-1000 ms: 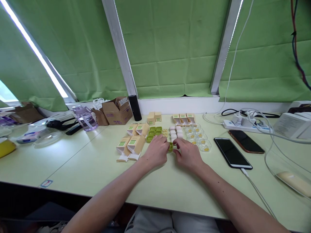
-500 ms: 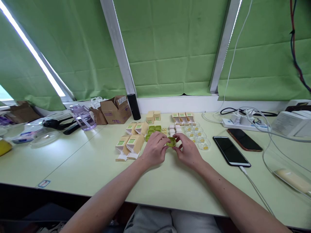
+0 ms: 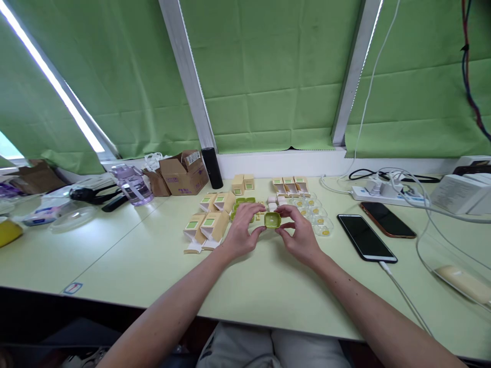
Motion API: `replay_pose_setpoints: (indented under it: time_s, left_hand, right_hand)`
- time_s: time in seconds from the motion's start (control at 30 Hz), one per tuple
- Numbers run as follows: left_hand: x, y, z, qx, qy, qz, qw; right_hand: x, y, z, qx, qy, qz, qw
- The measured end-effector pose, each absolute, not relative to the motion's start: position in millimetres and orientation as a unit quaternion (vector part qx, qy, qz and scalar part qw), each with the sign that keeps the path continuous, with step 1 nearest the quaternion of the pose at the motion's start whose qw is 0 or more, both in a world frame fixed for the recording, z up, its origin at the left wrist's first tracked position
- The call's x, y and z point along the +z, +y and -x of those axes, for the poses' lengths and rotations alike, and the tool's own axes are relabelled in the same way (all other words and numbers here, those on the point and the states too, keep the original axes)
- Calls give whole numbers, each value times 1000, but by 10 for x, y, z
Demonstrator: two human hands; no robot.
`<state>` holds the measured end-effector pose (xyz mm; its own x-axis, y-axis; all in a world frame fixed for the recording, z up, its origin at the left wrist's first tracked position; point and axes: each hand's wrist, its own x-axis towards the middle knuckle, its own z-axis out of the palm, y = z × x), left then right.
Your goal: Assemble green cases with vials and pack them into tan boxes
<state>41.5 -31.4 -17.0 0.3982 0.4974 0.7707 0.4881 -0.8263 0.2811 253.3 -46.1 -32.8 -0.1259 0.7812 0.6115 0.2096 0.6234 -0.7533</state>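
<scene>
Olive-green square tray (image 3: 272, 220): small, glossy inside, between the two hands; open face up and tilted a little towards the wearer (raised or resting, I cannot tell).
Left hand (image 3: 242, 231): grip closed on the left side of the tray, thumb at its near corner, index finger by the far one.
Right hand (image 3: 302, 235): grip closed on the right side, thumb near, index finger arched over the far corner.
Green cluster (image 3: 250, 200): similar olive-green trays just beyond the left hand, partly hidden by it.
Beyond the held tray: small pale-yellow pieces (image 3: 261, 206) and chunky white blocks (image 3: 272, 200), side by side.
Right of the blocks: clear plastic cups with yellow centres (image 3: 322, 229), in rows, near the right hand.
Cream card boxes: four with green panels (image 3: 213, 225) left of the left hand, flaps open on the nearest; two upright (image 3: 243, 184) and three open-fronted (image 3: 290, 185) farther back.
Right side: white-edged black phone (image 3: 366, 236) on a cable, beside a brown-cased dark phone (image 3: 388, 220).
Tabletop (image 3: 276, 291): pale green, carrying all of these.
</scene>
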Motion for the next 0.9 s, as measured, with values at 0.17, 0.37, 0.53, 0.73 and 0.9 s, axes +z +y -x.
replay_pose_setpoints:
  time_s: [0.17, 0.37, 0.53, 0.73, 0.9]
  left_hand:
    - [-172, -343, -437, 458, 280, -844, 13]
    - [-168, -360, -445, 472, 285, -834, 12]
    - [-170, -357, -444, 471, 287, -834, 4]
    - [-200, -319, -434, 479, 300, -825, -4]
    - [-232, -292, -425, 481, 321, -816, 9]
  right_hand:
    - [-302, -479, -2524, 263, -702, 348, 563]
    - [-299, -477, -2523, 285, -686, 343, 575]
    - [-321, -474, -2527, 298, -680, 345, 574]
    - [-326, -480, -2524, 312, -681, 342, 568]
    - [-346, -474, -2520, 339, -676, 327, 566]
